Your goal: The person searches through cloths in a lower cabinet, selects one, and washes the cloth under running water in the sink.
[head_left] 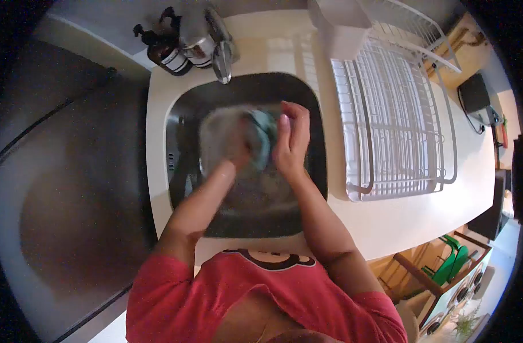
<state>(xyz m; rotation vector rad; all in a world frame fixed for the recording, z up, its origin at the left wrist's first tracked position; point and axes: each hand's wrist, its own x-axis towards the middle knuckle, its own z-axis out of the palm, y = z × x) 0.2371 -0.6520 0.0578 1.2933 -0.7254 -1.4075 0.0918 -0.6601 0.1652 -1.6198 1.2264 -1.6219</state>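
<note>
Both forearms reach down into a dark sink (244, 220). My left hand (238, 146) is smeared by motion and touches a blue-green cloth (263, 134); its fingers cannot be made out. Beneath them lies a pale, blurred, see-through thing (213, 137), perhaps a container, in the left half of the basin. My right hand (293, 134) is raised at the right side of the cloth, thumb and bent fingers apart, with nothing visible between them. The faucet (222, 63) stands over the sink's back edge.
Dark pump bottles (170, 60) stand behind the sink at the left. A white wire dish rack (393, 120) is on the counter (278, 40) to the right, with a pale container (342, 28) at its back. Farther right are a dark box-shaped device (476, 94) and a green folded object (451, 260).
</note>
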